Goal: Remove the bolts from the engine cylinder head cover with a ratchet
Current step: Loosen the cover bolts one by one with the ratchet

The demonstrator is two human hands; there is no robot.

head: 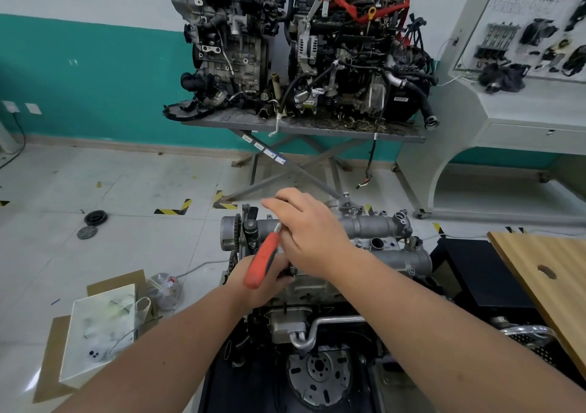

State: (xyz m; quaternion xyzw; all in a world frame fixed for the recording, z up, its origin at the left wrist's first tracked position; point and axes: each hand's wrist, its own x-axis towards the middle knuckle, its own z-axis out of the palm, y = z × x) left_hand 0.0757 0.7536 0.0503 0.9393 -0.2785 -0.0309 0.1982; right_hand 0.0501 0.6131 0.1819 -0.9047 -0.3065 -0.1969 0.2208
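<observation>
The ratchet [264, 255] lies slanted across the near-left end of the cylinder head cover [364, 225], its red-orange handle pointing down toward the person and its metal head up under the right hand [312, 233]. That hand rests over the tool's head with the fingers loosely bent — whether they actually pinch it cannot be told, since the palm hides the contact. The left hand [253, 281] sits below, behind the handle; its fingers are tucked against the engine [317, 285] and its grip cannot be told either. No bolt is clearly visible under the hands.

The cover is the grey cast-aluminium top of an engine standing directly in front of the person, a toothed sprocket [229, 233] at its left end and a flywheel [320, 374] low on the near face. A wooden board [545, 279] lies to the right. On the tiled floor at left sit a clear plastic box [95, 333] on cardboard and two dark discs [91, 225]. Against the teal wall — on a metal stand [304, 127] — stand two more engines [317, 51].
</observation>
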